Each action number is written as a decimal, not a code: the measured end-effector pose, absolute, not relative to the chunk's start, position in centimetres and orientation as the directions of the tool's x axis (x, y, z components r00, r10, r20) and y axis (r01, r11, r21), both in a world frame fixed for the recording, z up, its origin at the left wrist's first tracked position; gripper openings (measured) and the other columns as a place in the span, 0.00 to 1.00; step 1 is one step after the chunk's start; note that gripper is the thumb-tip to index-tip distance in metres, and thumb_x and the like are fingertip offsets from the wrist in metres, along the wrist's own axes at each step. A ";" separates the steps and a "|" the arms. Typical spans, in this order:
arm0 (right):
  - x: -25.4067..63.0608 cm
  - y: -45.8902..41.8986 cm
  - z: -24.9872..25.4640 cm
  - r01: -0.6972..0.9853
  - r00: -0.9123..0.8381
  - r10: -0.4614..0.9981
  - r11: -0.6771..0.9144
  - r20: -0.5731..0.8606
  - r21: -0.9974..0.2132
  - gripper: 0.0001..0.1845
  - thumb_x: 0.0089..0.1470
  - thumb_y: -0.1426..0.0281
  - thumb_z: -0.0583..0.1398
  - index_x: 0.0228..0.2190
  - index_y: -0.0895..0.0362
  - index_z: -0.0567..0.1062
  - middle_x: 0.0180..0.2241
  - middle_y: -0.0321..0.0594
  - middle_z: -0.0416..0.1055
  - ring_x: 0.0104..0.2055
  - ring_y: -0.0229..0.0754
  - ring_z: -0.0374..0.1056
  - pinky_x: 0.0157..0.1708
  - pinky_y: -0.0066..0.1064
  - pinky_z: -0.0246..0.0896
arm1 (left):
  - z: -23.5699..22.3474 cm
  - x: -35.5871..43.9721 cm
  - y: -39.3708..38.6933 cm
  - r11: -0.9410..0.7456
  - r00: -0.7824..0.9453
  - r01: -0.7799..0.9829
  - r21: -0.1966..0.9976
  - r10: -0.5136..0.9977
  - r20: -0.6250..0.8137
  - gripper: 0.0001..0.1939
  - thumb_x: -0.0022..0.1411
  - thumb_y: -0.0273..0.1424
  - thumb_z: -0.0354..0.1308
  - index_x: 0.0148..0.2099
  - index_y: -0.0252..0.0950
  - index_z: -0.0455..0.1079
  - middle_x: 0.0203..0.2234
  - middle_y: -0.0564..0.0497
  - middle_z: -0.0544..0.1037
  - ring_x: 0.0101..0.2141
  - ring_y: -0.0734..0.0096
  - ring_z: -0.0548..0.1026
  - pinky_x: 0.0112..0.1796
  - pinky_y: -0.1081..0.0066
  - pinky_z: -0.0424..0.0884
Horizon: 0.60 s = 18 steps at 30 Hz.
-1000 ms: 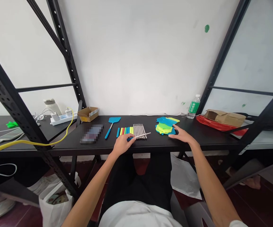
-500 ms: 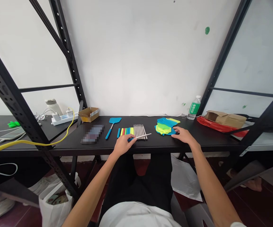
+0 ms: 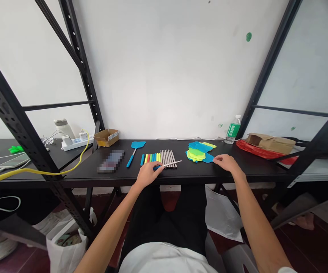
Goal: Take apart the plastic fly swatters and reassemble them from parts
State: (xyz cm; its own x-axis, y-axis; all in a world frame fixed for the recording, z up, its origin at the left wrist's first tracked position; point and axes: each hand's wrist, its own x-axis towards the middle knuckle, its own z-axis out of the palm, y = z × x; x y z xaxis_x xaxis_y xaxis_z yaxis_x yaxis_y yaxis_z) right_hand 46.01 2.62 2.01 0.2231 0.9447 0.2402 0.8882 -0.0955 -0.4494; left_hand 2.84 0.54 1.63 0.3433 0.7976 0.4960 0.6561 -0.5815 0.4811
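On the surface (image 3: pixel 237 172), the row of handles (image 3: pixel 151 157) lies left of the rods (image 3: pixel 168 157); the stacked swatter heads (image 3: pixel 199 152) lie right of them, the bottle (image 3: pixel 233 129) behind.

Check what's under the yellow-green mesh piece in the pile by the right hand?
Blue swatter heads lie under the yellow-green mesh piece, showing at the pile's edges; how many are covered cannot be seen. The right hand touches the pile's edge.

Blurred flat object (image 3: pixel 111 160) on table (image 3: pixel 237 168)
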 end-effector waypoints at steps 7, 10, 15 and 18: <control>44.6 2.5 2.1 0.884 0.335 0.910 -0.212 0.246 -0.417 0.13 0.45 0.56 0.66 0.28 0.50 0.84 0.33 0.49 0.80 0.37 0.56 0.77 0.34 0.40 0.68 | 1.7 2.9 0.4 -0.572 0.342 0.667 0.478 0.804 0.486 0.21 0.68 0.48 0.50 0.43 0.41 0.78 0.32 0.50 0.81 0.30 0.65 0.76 0.30 0.71 0.63; 44.7 2.7 1.8 0.875 0.353 0.904 -0.227 0.243 -0.427 0.11 0.46 0.58 0.65 0.28 0.50 0.84 0.34 0.49 0.80 0.38 0.57 0.77 0.34 0.40 0.68 | 1.7 2.9 0.4 -0.579 0.343 0.661 0.477 0.799 0.494 0.20 0.68 0.47 0.50 0.43 0.41 0.78 0.33 0.51 0.82 0.29 0.67 0.75 0.30 0.71 0.63; 45.9 3.2 1.7 0.851 0.318 0.929 -0.193 0.189 -0.488 0.12 0.46 0.58 0.65 0.26 0.51 0.85 0.32 0.48 0.80 0.38 0.58 0.77 0.33 0.39 0.67 | 1.7 2.8 0.5 -0.574 0.348 0.661 0.484 0.805 0.480 0.23 0.68 0.50 0.48 0.44 0.41 0.78 0.32 0.50 0.81 0.26 0.68 0.74 0.28 0.71 0.61; 47.3 3.3 1.5 0.807 0.324 0.929 -0.175 0.176 -0.564 0.14 0.46 0.58 0.64 0.27 0.55 0.84 0.29 0.49 0.79 0.35 0.55 0.77 0.32 0.37 0.68 | 1.7 2.9 0.5 -0.568 0.342 0.664 0.486 0.809 0.479 0.23 0.68 0.50 0.48 0.44 0.41 0.77 0.32 0.50 0.82 0.27 0.67 0.74 0.29 0.71 0.62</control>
